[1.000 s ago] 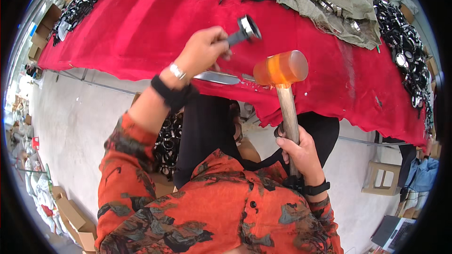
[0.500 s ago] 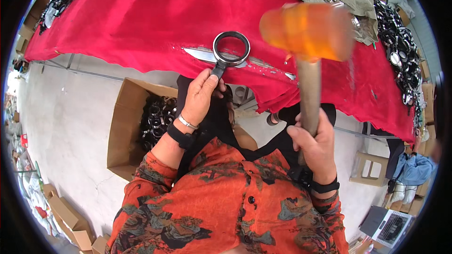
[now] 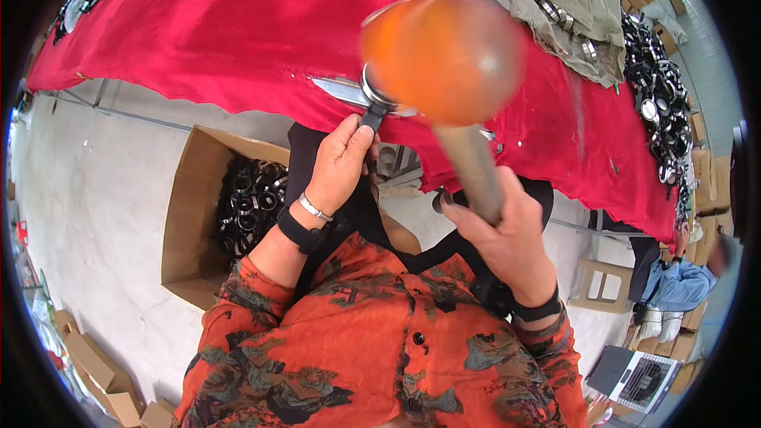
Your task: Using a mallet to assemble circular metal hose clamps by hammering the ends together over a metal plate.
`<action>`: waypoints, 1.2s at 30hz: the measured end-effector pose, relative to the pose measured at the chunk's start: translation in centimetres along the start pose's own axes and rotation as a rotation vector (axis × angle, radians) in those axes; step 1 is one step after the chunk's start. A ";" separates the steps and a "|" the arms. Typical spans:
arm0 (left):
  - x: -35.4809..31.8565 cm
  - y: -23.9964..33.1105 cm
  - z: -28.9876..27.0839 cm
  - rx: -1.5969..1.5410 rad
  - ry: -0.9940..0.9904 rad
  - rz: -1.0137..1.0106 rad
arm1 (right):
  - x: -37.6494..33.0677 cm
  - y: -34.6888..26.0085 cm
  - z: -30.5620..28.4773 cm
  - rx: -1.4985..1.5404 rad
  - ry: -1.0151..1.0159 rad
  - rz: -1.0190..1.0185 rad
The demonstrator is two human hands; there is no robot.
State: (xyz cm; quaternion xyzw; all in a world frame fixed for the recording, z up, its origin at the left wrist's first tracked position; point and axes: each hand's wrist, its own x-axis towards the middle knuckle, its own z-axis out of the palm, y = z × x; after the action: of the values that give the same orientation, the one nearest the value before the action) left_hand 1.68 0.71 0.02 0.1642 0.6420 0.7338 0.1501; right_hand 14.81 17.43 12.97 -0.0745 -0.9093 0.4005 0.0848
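Note:
My left hand (image 3: 339, 162) is closed on the short black handle of a magnifying glass (image 3: 373, 116) at the near edge of the red-covered table. Most of its silver-rimmed round head is hidden behind the mallet. My right hand (image 3: 514, 239) grips the wooden handle of a mallet (image 3: 444, 57) with a translucent orange head. The mallet head is blurred and covers the ring in this view; whether they touch, I cannot tell. Beneath the ring a pointed, shiny metal strip (image 3: 339, 89) lies on the red cloth (image 3: 238, 40).
A cardboard box (image 3: 184, 218) of black ring-shaped parts (image 3: 254, 202) stands on the floor at left. Grey-green cloth (image 3: 567, 0) lies at the table's far right, beside heaped black and silver parts (image 3: 658, 103). Another person (image 3: 678, 285) is at the right, near a fan-like unit (image 3: 644, 380).
The mallet has swung left and now covers the magnifying glass's ring, its handle tilting left. My right hand has shifted slightly left. My left hand keeps its hold on the magnifying glass.

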 end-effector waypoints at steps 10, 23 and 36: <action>-0.2 0.7 -0.9 0.002 -0.023 -0.047 | 4.4 -2.1 -0.1 0.113 -0.074 0.092; -0.1 0.7 -1.2 0.022 -0.079 -0.059 | 4.1 0.7 -1.7 0.291 0.039 0.338; 0.2 0.8 -0.8 -0.020 -0.101 -0.089 | -1.8 6.9 0.9 0.401 0.013 0.364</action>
State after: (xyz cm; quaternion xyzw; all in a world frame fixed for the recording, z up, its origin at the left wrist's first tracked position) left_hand 1.16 -0.03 0.70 0.1708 0.6328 0.7236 0.2163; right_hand 16.82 21.00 7.09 -0.2210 -0.7828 0.5809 0.0303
